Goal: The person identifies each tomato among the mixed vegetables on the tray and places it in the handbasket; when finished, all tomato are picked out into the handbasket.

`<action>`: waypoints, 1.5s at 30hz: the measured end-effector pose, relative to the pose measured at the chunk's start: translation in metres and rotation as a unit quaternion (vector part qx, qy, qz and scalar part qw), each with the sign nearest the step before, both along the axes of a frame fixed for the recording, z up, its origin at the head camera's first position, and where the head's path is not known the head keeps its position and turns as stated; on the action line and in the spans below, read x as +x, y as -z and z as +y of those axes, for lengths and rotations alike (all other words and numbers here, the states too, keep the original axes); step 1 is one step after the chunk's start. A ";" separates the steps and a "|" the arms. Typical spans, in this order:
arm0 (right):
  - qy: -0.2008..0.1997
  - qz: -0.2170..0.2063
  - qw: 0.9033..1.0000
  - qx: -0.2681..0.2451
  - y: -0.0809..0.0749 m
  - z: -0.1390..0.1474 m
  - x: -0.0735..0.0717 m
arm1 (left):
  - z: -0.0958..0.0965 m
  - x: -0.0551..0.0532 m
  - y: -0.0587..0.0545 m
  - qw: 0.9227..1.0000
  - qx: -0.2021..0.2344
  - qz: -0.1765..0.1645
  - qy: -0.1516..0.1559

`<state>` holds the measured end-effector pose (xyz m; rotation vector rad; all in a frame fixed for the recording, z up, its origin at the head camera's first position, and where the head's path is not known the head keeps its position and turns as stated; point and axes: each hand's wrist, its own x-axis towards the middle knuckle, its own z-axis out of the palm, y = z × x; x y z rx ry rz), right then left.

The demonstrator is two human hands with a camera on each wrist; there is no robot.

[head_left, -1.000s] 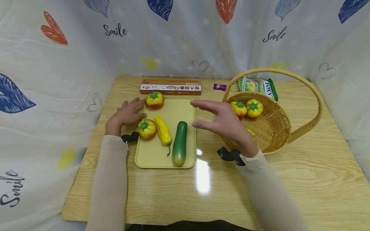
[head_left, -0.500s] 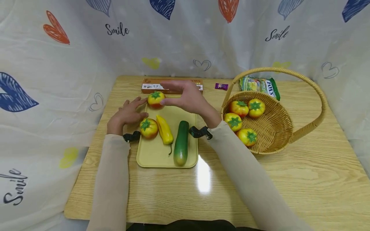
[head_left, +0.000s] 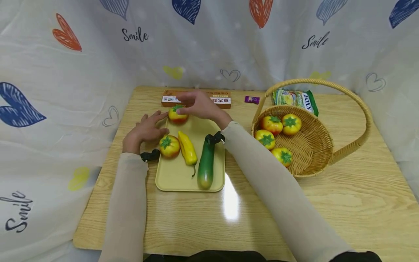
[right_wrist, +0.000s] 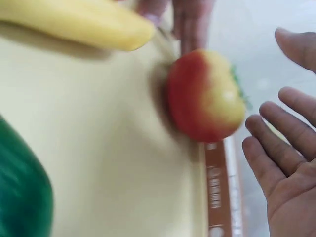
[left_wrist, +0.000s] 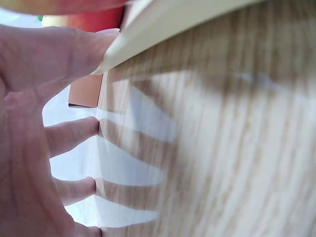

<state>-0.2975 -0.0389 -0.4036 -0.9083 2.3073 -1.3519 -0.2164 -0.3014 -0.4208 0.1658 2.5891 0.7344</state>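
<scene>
Over the back left corner of the pale yellow tray (head_left: pixel 176 178), my right hand (head_left: pixel 199 105) reaches with fingers spread above a yellow-red tomato (head_left: pixel 176 117) with a green leafy top. In the right wrist view, a gap shows between the fingers (right_wrist: pixel 281 148) and that tomato (right_wrist: pixel 205 96). My left hand (head_left: pixel 146 130) lies spread at the tray's left edge, its thumb (left_wrist: pixel 54 54) at the rim and its other fingertips down on the wooden table. Also on the tray are a second tomato (head_left: pixel 170 146), a yellow pepper (head_left: pixel 188 148) and a green cucumber (head_left: pixel 206 165).
A wicker basket (head_left: pixel 311 156) with a tall handle stands to the right, several tomatoes (head_left: pixel 282 156) inside. Behind the tray lies a pasta box (head_left: pixel 220 100). A small purple packet (head_left: pixel 252 99) and a green Fox's bag (head_left: pixel 296 99) sit along the back edge.
My right hand has moved left from beside the basket, across the tray, and down to the back left tomato. The left hand has stayed at the tray edge.
</scene>
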 end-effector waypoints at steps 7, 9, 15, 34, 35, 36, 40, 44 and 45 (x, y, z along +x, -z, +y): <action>0.000 -0.015 0.999 0.047 0.021 -0.010 -0.007 | 0.000 0.000 0.003 1.000 0.002 0.001 -0.001; 0.000 -0.011 0.998 0.061 0.023 -0.012 -0.006 | 0.000 0.000 0.003 1.000 0.003 0.000 -0.003; 0.004 0.017 0.998 0.065 0.019 -0.014 0.003 | -0.001 0.000 0.003 1.000 0.001 -0.004 -0.007; -0.031 0.032 0.997 0.058 0.002 0.004 0.023 | 0.001 0.001 0.001 1.000 0.002 -0.002 -0.001; -0.025 0.029 0.998 0.049 -0.005 0.010 0.028 | 0.001 0.001 0.000 1.000 0.003 -0.001 0.000; -0.021 0.030 0.998 0.040 -0.012 0.016 0.035 | 0.001 0.001 0.000 1.000 0.004 -0.001 0.001; -0.001 0.039 0.999 0.012 -0.037 0.055 0.071 | 0.001 0.002 0.000 1.000 0.008 -0.001 0.004; 0.008 0.046 0.999 0.003 -0.055 0.113 0.114 | 0.000 0.002 0.003 1.000 0.009 0.004 0.008; 0.012 0.051 0.999 0.006 -0.056 0.130 0.124 | 0.000 0.002 0.003 1.000 0.008 0.005 0.009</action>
